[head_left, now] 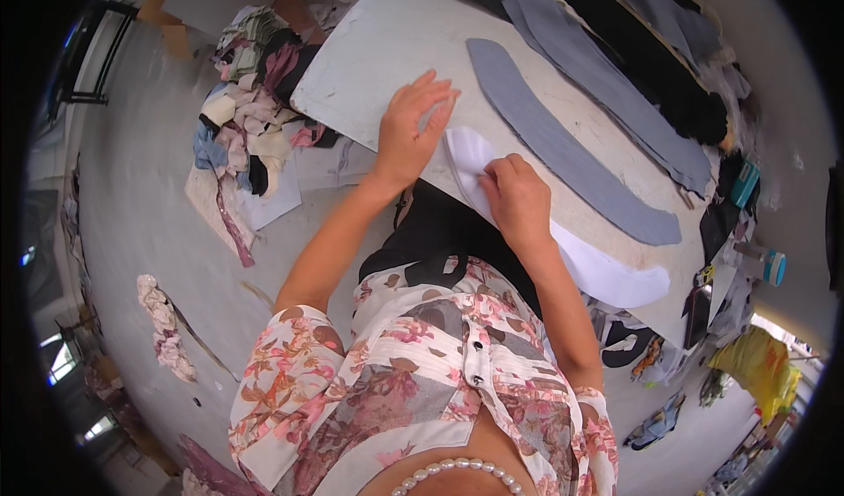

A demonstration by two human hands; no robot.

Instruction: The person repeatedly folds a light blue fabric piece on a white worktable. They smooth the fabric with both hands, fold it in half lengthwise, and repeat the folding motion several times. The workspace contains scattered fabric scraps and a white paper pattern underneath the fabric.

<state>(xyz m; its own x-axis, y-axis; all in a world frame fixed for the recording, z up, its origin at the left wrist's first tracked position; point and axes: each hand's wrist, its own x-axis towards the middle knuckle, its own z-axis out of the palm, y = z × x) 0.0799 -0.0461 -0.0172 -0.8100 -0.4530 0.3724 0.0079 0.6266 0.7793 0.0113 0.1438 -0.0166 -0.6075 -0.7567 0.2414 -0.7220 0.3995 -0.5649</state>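
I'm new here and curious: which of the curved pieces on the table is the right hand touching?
The white piece, at the near edge of the table, touched by the right hand. The blue-grey pieces lie farther off, untouched.

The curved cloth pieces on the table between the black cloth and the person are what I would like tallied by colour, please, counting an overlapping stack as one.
White: 1 (white curved piece, partly under the right hand)
Blue-grey: 2 (lone blue-grey curved piece, overlapping blue-grey stack)
Total: 3
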